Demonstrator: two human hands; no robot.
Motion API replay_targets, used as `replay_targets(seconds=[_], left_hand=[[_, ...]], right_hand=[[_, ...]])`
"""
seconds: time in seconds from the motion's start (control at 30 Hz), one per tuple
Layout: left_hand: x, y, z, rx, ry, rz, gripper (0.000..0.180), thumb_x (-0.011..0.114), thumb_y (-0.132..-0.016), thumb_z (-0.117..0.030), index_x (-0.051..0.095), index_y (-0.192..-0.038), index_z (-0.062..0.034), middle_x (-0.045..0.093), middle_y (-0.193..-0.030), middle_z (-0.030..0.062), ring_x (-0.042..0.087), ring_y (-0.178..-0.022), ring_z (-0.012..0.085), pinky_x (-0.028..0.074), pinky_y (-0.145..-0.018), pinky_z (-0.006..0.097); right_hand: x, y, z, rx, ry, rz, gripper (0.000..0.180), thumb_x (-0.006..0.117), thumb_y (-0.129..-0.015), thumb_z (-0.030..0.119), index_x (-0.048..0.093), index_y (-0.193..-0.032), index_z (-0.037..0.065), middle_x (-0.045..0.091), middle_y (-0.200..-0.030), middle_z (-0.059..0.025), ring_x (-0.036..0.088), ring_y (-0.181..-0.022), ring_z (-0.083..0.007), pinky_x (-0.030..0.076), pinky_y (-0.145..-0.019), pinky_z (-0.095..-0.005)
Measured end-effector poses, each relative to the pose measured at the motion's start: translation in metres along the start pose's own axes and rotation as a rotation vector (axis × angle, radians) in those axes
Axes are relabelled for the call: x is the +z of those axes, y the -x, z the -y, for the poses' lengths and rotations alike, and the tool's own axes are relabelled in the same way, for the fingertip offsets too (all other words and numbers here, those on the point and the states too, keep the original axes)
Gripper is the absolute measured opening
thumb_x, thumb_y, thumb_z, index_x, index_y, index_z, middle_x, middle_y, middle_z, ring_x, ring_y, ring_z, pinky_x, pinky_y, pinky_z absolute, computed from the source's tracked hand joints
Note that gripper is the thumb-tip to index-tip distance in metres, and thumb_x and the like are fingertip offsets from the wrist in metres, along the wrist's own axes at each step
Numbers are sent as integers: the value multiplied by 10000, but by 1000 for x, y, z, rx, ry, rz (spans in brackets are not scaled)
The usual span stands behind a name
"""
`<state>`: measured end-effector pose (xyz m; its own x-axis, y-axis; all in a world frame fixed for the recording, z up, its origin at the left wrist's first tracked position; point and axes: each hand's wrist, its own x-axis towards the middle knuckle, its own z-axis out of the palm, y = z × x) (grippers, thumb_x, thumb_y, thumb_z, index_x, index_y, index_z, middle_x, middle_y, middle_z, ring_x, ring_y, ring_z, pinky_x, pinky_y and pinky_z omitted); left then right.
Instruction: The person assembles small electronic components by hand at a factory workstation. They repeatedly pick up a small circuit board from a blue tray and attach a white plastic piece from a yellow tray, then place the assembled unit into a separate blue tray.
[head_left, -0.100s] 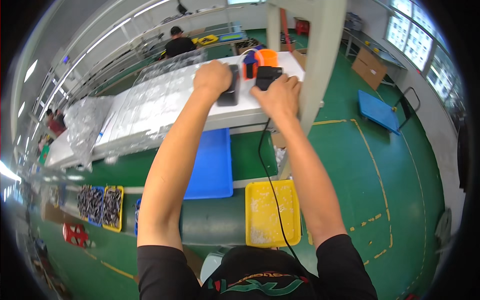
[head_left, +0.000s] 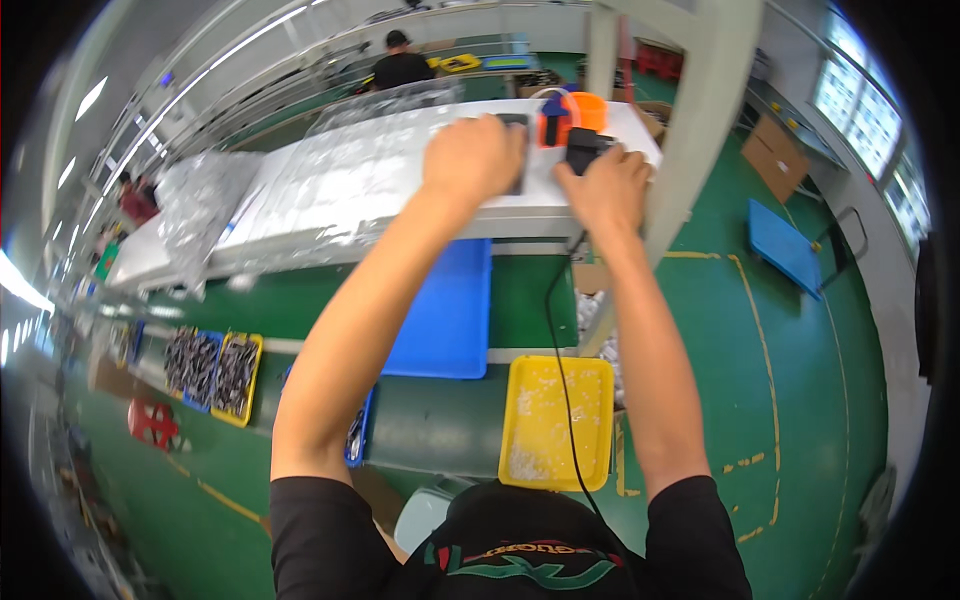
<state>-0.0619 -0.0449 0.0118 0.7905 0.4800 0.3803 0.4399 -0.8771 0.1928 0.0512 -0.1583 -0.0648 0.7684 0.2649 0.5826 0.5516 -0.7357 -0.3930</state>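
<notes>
On the white shelf, my left hand is closed at the left side of a dark grey slab-like object. Its fingers are curled and partly hidden behind the knuckles. My right hand is closed around the near right part of a black box-shaped device, thumb on one side and fingers on the other. A black cable hangs below that hand and runs down to my chest. Just beyond the device is an orange tub, with a dark blue and orange item beside it.
Clear plastic bags cover much of the shelf. Below are a blue tray, a yellow tray with small whitish bits, and trays of dark parts. A pale post stands right of my right hand. Someone sits farther back.
The view has shifted, so the shelf and both hands appear farther right. My left hand now covers more of the grey slab. My right hand stays on the black device.
</notes>
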Motion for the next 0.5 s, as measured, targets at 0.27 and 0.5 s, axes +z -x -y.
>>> replay_targets(seconds=[0.27,0.5], left_hand=[[66,312,72,-92,767,-22,84,624,-796,-81,660,-852,-30,625,-724,115,595,-631,278,478,-577,356],[240,713,89,-1469,314,597,372,571,-777,-336,683,-1022,-80,657,-1031,214,616,-1004,384,489,-880,441]], right_hand=[[3,35,-22,-358,-279,-245,651,694,-788,224,413,-1318,-30,384,-1241,-254,384,-1167,-403,355,-989,-455],[-1,237,-189,-261,-327,14,461,554,-768,-3,488,-1224,6,396,-1193,-188,397,-1134,-354,311,-995,-438]])
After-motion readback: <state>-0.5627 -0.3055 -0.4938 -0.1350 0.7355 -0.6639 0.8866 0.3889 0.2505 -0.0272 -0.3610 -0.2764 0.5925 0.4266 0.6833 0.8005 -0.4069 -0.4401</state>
